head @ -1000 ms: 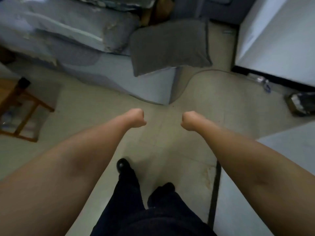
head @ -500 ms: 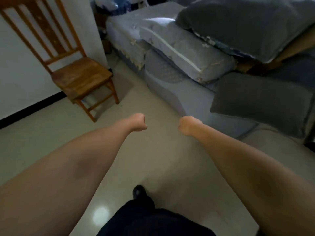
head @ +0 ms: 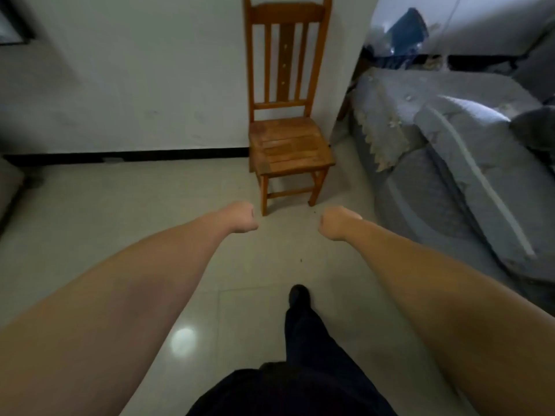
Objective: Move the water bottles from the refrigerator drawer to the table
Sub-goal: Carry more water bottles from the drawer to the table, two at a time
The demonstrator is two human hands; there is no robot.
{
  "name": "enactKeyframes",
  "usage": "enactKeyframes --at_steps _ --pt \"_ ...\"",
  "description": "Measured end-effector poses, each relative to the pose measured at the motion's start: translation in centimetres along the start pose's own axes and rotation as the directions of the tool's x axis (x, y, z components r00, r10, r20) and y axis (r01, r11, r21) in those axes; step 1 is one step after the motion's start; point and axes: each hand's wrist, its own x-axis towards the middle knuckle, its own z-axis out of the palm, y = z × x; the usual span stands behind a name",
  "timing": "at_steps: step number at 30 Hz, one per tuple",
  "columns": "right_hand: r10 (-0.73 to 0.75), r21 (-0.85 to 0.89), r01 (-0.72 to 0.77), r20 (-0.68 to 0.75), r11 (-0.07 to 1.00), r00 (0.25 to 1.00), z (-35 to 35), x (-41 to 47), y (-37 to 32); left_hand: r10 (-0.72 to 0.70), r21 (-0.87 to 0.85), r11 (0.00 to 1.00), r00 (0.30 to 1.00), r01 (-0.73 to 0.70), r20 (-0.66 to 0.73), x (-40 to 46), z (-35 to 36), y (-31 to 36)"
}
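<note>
- A dark frame [head: 12, 25] hangs on the white wall [head: 135, 85], far left of the chair and high up; a black skirting strip [head: 150, 154] runs along the wall's foot up to the chair's left legs
- The pale tiled floor [head: 120, 205] spreads in front of the chair; a round bright glare [head: 183, 340] sits on it, nearer the person than the chair and to its left
- The left hand [head: 240, 217] is held out over the floor, just in front of the chair's left front leg; its fingers are curled into a fist and hold nothing
- The wooden chair [head: 286, 145] stands upright with its tall slatted back against the wall; its seat is bare
- A dark shoe [head: 298, 295] and dark trouser leg [head: 315, 349] step forward on the floor in front of the chair, between the two forearms
- The right hand [head: 338, 222] is held out just in front of the chair's right front leg, apart from the left hand; its fingers are also curled in a fist and hold nothing
- A bed [head: 390, 130] with a grey-blue quilted cover lies right of the chair; a folded quilt [head: 468, 175] with a white stripe lies along it; a dark blurred heap [head: 405, 22] sits beyond the bed's far end
- No water bottle, refrigerator drawer or bench is in view, so where the bottles are cannot be told
</note>
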Motion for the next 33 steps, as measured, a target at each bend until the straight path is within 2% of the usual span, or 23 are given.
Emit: enactKeyframes --at_steps 7,11,14,20,27,33 --pt "-0.279 -0.164 0.277 0.012 0.947 0.960 -8.2 11.4 -8.5 -0.210 -0.107 0.974 0.973 0.199 -0.100 5.1 -6.7 -6.2" --pt "-0.409 -0.256 0.400 0.020 0.880 0.912 -14.8 18.3 -14.2 -0.364 -0.245 0.916 0.914 0.317 -0.179 8.1 -12.1 -9.9" --pt "-0.483 -0.324 0.467 0.034 0.823 0.875 -17.9 22.0 -18.1 -0.430 -0.340 0.875 0.875 0.344 -0.222 9.2 -14.4 -12.5" --pt "-0.597 -0.397 0.592 0.127 0.701 0.792 -19.5 28.1 -28.9 -0.597 -0.485 0.749 0.777 0.452 -0.198 8.7 -16.3 -19.9" --pt "-0.717 -0.427 0.707 0.172 0.563 0.675 -20.1 32.8 -44.7 -0.722 -0.577 0.621 0.674 0.531 -0.156 8.4 -19.8 -32.7" --pt "-0.718 -0.462 0.704 0.185 0.540 0.671 -22.9 35.9 -58.8 -0.752 -0.617 0.591 0.633 0.520 -0.187 7.9 -27.5 -44.9"
